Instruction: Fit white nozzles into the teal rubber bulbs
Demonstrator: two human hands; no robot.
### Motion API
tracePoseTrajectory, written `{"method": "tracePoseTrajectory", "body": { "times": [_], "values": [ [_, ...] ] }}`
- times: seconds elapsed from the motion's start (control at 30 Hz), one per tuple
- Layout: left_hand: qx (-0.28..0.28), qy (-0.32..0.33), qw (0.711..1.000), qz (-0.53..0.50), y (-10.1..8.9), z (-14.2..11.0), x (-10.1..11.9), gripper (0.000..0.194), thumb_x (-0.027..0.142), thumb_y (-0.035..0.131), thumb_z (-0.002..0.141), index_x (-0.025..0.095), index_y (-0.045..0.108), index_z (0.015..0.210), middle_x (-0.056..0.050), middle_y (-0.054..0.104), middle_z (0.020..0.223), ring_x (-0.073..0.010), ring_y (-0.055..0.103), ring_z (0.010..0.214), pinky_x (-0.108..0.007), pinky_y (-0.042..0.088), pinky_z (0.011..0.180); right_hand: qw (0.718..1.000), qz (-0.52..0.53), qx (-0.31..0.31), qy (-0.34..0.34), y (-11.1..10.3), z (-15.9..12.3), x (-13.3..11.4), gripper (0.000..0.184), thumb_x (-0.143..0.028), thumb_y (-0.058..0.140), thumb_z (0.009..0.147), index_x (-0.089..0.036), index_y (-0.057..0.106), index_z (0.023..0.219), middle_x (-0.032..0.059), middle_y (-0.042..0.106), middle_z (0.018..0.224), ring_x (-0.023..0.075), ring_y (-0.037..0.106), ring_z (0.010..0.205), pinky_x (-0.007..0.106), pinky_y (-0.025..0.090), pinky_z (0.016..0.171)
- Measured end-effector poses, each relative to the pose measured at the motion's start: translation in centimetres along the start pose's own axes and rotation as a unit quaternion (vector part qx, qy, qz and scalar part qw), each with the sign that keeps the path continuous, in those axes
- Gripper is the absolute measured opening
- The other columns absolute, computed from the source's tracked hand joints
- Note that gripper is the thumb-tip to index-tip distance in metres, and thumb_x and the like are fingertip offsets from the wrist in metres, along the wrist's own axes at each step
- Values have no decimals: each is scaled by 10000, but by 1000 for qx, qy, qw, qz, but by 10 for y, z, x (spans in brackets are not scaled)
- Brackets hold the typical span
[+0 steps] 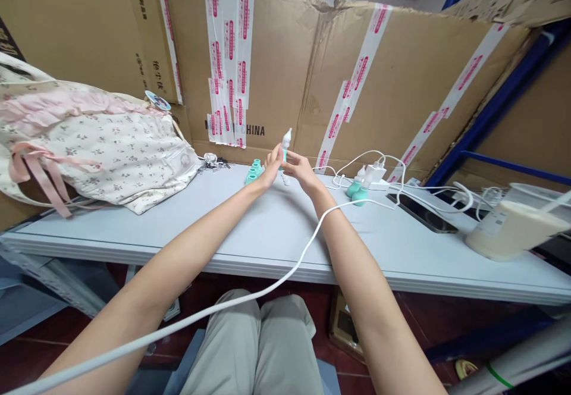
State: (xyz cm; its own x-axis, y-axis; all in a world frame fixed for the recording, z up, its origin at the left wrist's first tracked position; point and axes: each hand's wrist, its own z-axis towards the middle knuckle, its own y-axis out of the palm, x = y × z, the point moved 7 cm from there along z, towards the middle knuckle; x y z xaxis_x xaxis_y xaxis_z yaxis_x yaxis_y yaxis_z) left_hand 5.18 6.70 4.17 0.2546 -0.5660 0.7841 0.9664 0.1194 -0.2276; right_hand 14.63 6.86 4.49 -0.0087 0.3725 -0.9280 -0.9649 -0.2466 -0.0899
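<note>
The left hand (272, 166) and right hand (300, 170) jointly grasp the bottle (284, 155), nozzle (286, 138) upward, probably so that two-sided support steadies it above the table (267, 228).

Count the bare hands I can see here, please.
2: the left hand and the right hand, on either side of the white-tipped piece near the cardboard. No others show.

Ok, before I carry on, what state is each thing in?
White-tipped piece: tip up, between left grip and right grip
Teal pieces at right: resting on the tabletop
White adapter: cable connected
Phone: flat, upper face dark
Cup: straw in
Floral bag: slumped
Cardboard: taped, top edge torn
</note>
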Motion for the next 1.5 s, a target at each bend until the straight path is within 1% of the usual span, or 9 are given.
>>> {"method": "tracePoseTrajectory", "body": {
  "times": [0.17,0.27,0.4,0.57,0.73,1.0,1.23,1.37,1.5],
  "values": [
    [157,-34,987,9,-48,10,9,411,525,358,900,245,600,1079,-72,508,1251,-208,322,1314,-403,233,1093,1000,3,-13,3,3,-6,-6,577,-384,767,596,-209,632,1130,46,692,994,154,626,897,314,505,810],
    [237,-17,967,-91,-88,18,10,541,538,205,925,191,589,1086,-99,533,1240,-205,440,1230,-382,358,1013,994,-64,-88,21,16,-10,-4,455,-346,775,572,-179,697,989,29,695,877,150,623,822,280,518,732],
    [143,-15,967,-211,-97,27,9,672,662,171,866,175,617,988,-101,649,1060,-195,598,1039,-325,462,893,979,-118,-163,17,27,-14,-6,302,-326,770,552,-128,723,776,-3,634,659,120,577,668,233,513,621],
    [69,-1,966,-247,-84,21,19,682,634,204,877,126,659,881,-107,697,894,-180,660,887,-311,507,823,969,-125,-215,11,36,-19,-7,335,-300,752,560,-144,723,855,6,647,768,111,562,696,211,508,582],
    [50,-16,965,-257,-84,21,25,650,568,196,911,126,667,840,-85,709,817,-167,667,801,-290,520,773,963,-148,-225,-12,39,-20,-7,268,-315,740,562,-112,715,735,-11,592,617,91,517,611,192,465,540],
    [108,-68,961,-244,-101,24,11,671,464,59,962,119,626,868,-7,679,675,-59,597,633,-175,461,661,968,-133,-211,-14,35,-10,-3,359,-312,742,572,-106,706,864,10,660,721,115,567,684,221,481,623],
    [85,-98,973,-189,-93,21,-15,647,529,191,930,91,646,793,-74,668,683,-96,579,556,-209,408,522,984,-158,21,-74,-69,-63,-15,427,-381,722,629,-142,669,979,62,684,999,194,617,935,339,483,856],
    [114,-106,979,-135,-103,24,-21,620,450,158,949,87,643,816,-72,680,738,-81,551,545,-195,386,516,941,-285,180,-23,-153,-125,-5,386,-348,739,595,-146,675,919,77,690,925,215,625,849,384,485,827],
    [165,-142,973,-74,-116,23,-30,583,363,129,950,86,632,850,-70,693,825,-71,525,560,-180,373,512,887,-362,287,-4,-204,-160,6,343,-360,686,653,-143,663,917,99,677,916,227,622,779,420,489,805]
  ]
}}
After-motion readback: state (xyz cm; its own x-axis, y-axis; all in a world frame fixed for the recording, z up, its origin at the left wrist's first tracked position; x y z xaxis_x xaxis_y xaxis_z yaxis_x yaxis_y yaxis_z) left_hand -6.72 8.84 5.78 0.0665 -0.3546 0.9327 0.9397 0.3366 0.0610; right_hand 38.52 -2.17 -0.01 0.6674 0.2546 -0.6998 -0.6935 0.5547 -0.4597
